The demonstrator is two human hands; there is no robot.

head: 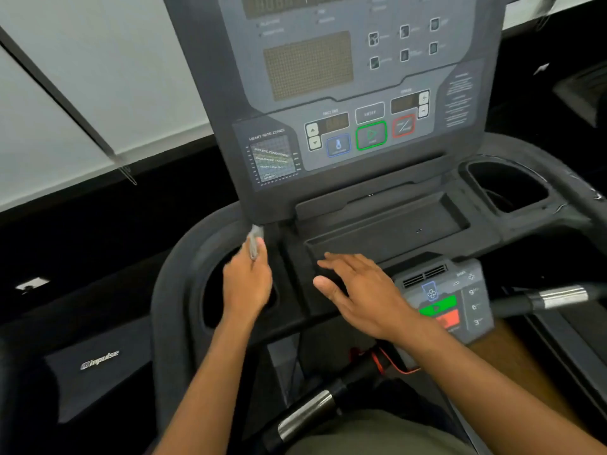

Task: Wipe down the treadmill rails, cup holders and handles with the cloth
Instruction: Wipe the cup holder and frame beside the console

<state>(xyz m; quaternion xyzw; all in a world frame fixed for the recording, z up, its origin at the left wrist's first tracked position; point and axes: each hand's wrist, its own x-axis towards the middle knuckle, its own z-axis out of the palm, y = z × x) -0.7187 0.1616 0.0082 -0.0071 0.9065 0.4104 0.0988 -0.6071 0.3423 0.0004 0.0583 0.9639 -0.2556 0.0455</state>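
My left hand grips a small grey cloth and holds it over the back rim of the left cup holder, just below the lower left corner of the console panel. My right hand lies flat with straight fingers on the dark ledge in front of the centre tray. The right cup holder sits at the far right. Two black handles with metal sensor bands show: one low in the middle, one at the right.
A small control pad with green and red buttons sits just right of my right hand. A red safety cord hangs below it. Another machine marked "impulse" stands to the left. A pale wall lies behind.
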